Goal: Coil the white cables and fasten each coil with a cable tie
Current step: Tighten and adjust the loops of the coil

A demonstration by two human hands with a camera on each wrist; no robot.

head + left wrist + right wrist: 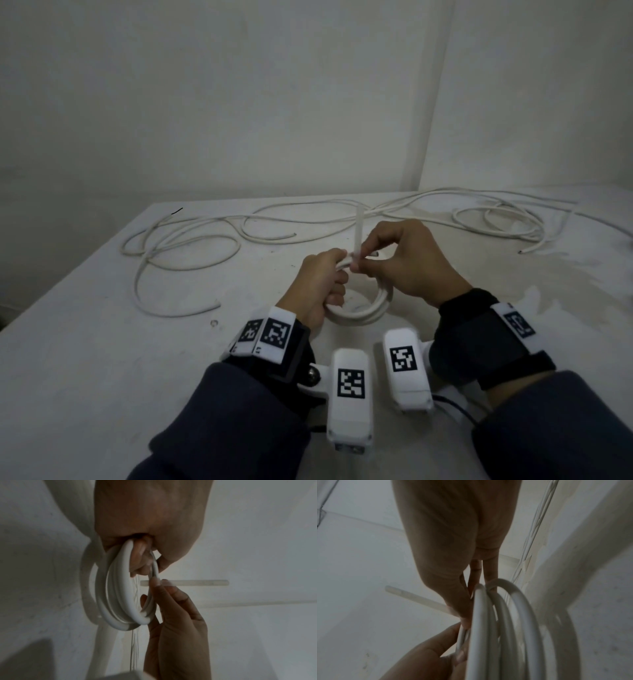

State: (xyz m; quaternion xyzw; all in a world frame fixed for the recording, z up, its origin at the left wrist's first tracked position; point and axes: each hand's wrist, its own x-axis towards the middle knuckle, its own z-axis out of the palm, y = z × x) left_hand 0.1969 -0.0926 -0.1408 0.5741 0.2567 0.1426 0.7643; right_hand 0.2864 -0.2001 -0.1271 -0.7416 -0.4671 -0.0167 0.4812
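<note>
White surface (85,342): left hand (320,284) grips coil (370,310); right hand (407,260) pinches cable tie (358,226). Pull tail straight, keeping loops bunched.

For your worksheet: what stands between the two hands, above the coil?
The cable tie, its tail upright between left hand and right hand, above the coil; head view.
</note>
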